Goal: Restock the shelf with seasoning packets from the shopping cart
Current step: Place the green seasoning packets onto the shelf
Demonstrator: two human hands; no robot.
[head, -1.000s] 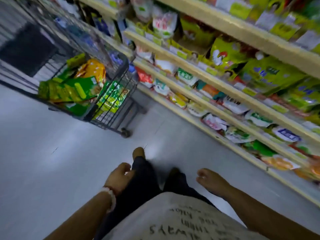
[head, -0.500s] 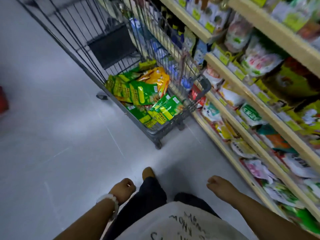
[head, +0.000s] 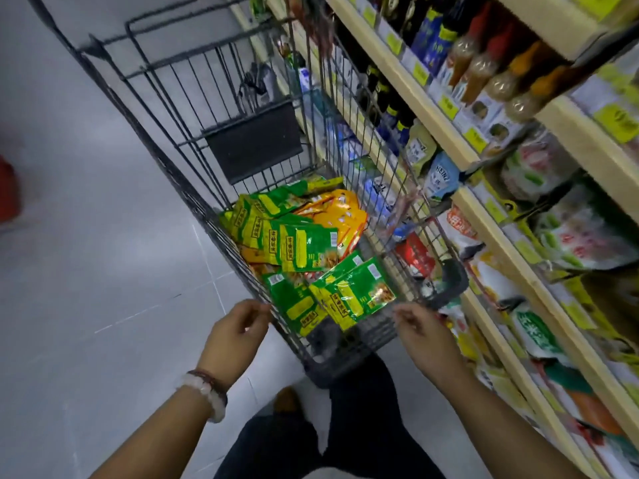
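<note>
Both hands, left hand [head: 235, 331] and right hand [head: 420, 331], hover loosely curled, holding nothing, at the shopping cart [head: 345, 369] rim; seasoning packets [head: 304, 243] lie heaped inside at 12 o'clock (handy to the shelf [head: 491, 216] at 2 o'clock).

Packets [head: 304, 243] in cart [head: 179, 174], left of shelf [head: 484, 216]

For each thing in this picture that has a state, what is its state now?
Shopping cart: loaded, beside the shelf.
Seasoning packets: piled loose in the cart.
Left hand: holds nothing, fingers loosely curled at the cart's near edge.
Right hand: holds nothing, reaching toward the cart.
Shelf: stocked.
</note>
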